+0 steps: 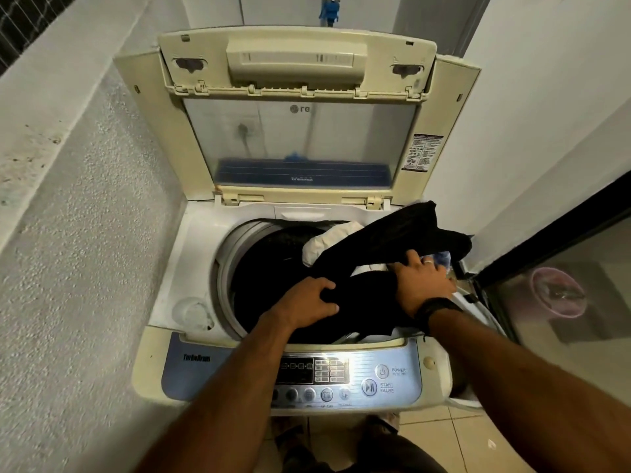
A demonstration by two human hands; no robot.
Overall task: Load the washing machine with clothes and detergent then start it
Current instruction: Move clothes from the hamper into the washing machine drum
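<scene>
A cream top-loading washing machine (170, 268) stands with its lid (300, 138) raised upright. A black garment (386, 240) lies across the right half of the drum opening (266, 268) and over the rim. My left hand (307, 298) grips its lower fold above the drum. My right hand (423, 281), with a ring and a dark wristband, holds the same garment at the machine's right edge. A white cloth (327, 242) shows beneath it. The control panel (341, 377) with power and start/pause buttons faces me. No detergent container is visible.
A rough plastered wall (85, 233) runs close along the left. A white wall stands behind and to the right. A dark-framed glass door (563, 285) lies on the right, close to the machine. Tiled floor (461, 435) shows below the panel.
</scene>
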